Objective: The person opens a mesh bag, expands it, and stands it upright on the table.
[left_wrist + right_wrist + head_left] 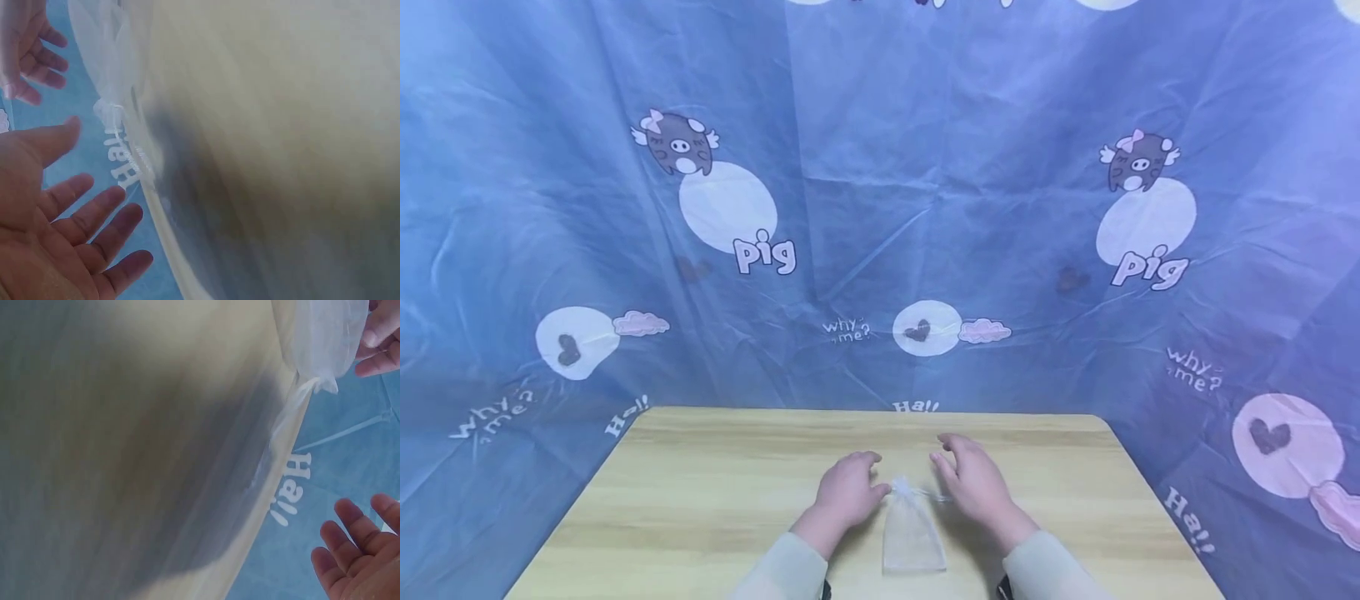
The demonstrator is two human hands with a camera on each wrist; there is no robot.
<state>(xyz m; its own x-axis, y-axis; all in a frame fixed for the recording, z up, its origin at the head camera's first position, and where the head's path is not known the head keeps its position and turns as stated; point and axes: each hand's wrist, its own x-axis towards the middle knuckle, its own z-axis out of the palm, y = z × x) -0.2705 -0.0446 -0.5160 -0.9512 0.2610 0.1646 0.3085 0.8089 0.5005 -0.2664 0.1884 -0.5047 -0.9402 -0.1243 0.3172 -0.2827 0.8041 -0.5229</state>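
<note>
A small sheer white drawstring pouch (pixel 913 537) lies on the wooden table, its gathered neck pointing away from me and thin cords trailing out to the sides. Just left of the neck is my left hand (pixel 850 490), fingers loosely spread and holding nothing; its thumb comes close to the neck. On the other side, my right hand (pixel 973 479) is held with relaxed fingers beside a cord, also holding nothing. The left wrist view shows the pouch (pixel 115 56) between both hands. In the right wrist view, the pouch (pixel 325 340) appears near the left hand's fingers.
The light wooden table (pixel 715 483) reaches back to a blue cloth backdrop (pixel 880 208) printed with cartoon pigs and lettering. The cloth also stands along the left and right sides of the table.
</note>
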